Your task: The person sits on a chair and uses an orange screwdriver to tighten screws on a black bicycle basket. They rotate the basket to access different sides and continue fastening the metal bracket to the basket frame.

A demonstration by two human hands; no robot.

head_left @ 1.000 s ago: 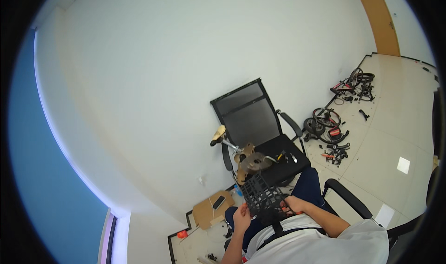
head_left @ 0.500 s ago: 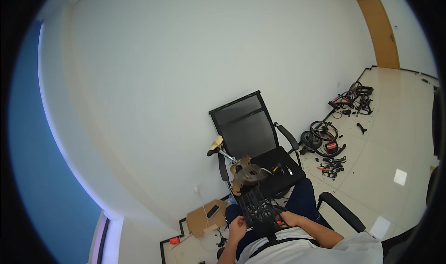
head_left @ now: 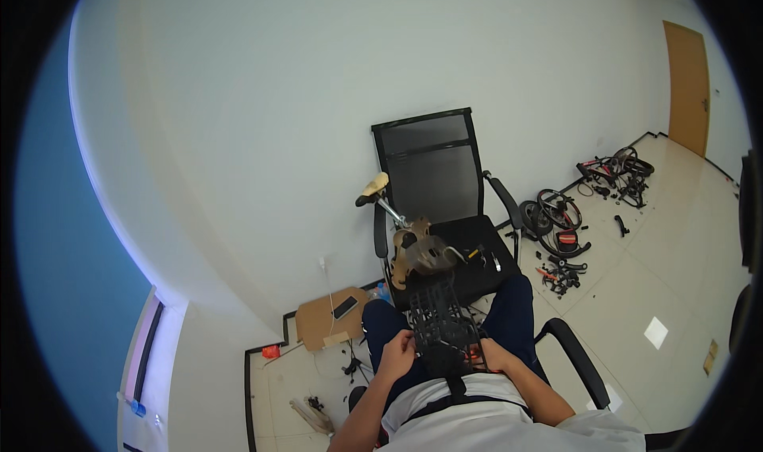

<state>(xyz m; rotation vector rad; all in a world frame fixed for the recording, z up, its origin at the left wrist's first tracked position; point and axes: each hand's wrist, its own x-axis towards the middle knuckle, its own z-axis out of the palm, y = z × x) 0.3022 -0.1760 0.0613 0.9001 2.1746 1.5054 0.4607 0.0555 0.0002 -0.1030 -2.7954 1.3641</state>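
A black wire basket lies across my lap between my thighs. My left hand is closed in a pinch at the basket's left edge; what is between the fingertips is too small to make out. At the basket's right side, my right hand is closed around a small red-orange thing, whose kind is hidden by the fingers and the bars. Just beyond the basket, a bicycle frame part in dull gold and grey rests on a chair seat. A seat post with a worn tan saddle sticks up from it.
The black mesh office chair faces me. On its seat lie a yellow-and-black tool and a small silver piece. Cardboard with a phone is at left. Wheels and loose bicycle parts cover floor at right.
My view has shifted and turned, so the chair and bicycle part appear higher and more upright. Both hands stay at the basket's sides, with little change in their hold.
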